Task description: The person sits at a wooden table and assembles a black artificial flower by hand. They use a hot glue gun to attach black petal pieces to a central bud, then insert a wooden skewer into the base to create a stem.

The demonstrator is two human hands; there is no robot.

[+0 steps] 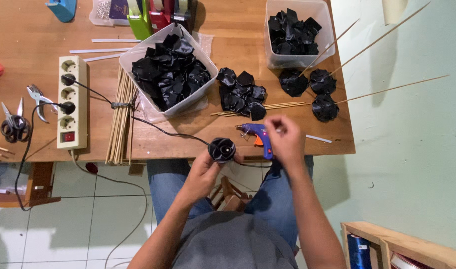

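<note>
My left hand (204,172) holds a black satin ribbon rose (222,149) upright just off the table's near edge. My right hand (285,138) hovers over the table edge with its fingers pinched together; what it pinches is too small to tell. A blue hot glue gun (258,134) lies on the wooden table (39,55) just left of my right hand. A loose pile of black petals (241,94) rests behind the glue gun.
Two clear tubs of black petals (169,69) (293,32) stand on the table. Three finished black roses on long sticks (321,92) lie at the right. A bundle of bamboo sticks (121,119), a white power strip (71,102), scissors (14,124) and pliers (39,97) sit at the left.
</note>
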